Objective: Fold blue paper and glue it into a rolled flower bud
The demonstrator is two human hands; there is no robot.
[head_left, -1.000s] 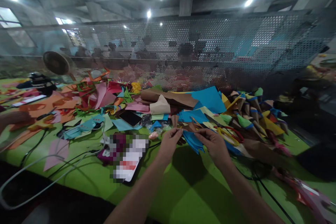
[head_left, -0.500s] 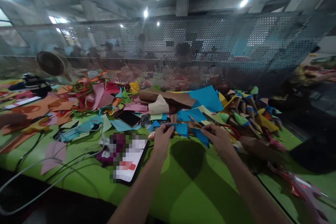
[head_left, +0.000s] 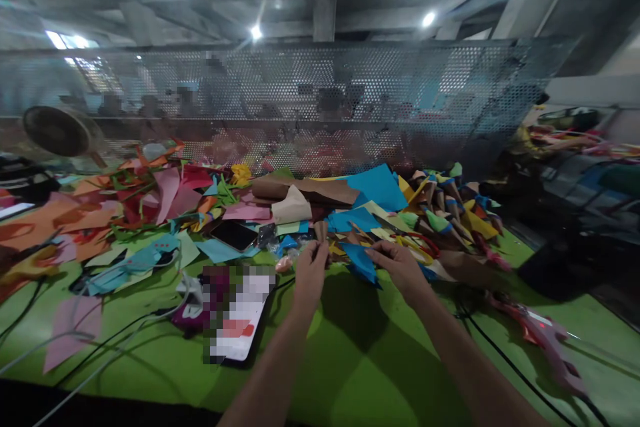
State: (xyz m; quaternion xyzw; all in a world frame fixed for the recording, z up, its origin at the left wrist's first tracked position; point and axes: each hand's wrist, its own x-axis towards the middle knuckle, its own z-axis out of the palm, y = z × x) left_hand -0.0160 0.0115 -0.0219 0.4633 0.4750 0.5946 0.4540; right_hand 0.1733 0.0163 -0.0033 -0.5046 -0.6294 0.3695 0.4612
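Observation:
My left hand (head_left: 310,272) is closed in a pinch on a small brown paper cone (head_left: 321,232) held upright above the green table (head_left: 360,360). My right hand (head_left: 400,267) is closed on a blue paper piece (head_left: 361,260) that hangs between the two hands. Both hands hover just in front of a heap of coloured paper scraps (head_left: 365,217). A row of finished brown cones with coloured bands (head_left: 450,203) lies to the right of the heap.
A phone (head_left: 234,235) lies among paper scraps on the left. A blurred card (head_left: 235,313) and several cables (head_left: 100,347) lie at the front left. A glue gun (head_left: 545,340) rests at the right. A perforated metal screen (head_left: 320,107) stands behind the table, with a fan (head_left: 57,132) far left.
The view has swung a little to the right. My left hand now pinches a brown cone instead of the blue paper, and the blue piece hangs from my right hand alone.

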